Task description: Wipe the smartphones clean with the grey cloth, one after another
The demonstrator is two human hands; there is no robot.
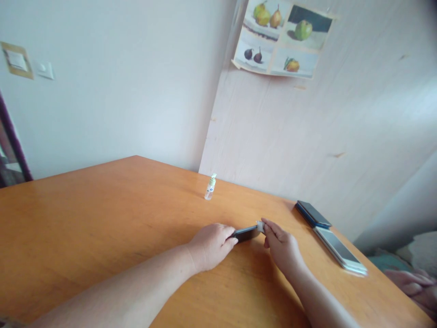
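While a dark smartphone (pixel 246 234) is being held tilted just right of the lower centre of the frame, its left end is being pinched between the thumb and fingers of the left hand (pixel 211 248). Between the pressed-together fingers of the right hand (pixel 282 246), a small white wipe (pixel 260 226) is being held against the smartphone's right end. Near the middle of the frame, a clear dispenser bottle (pixel 210 189) is being supported upright by the surface (pixel 102 218). At the right, a blue-edged dark phone (pixel 312 213) and a white-framed phone (pixel 341 249) are being carried, lying end to end.
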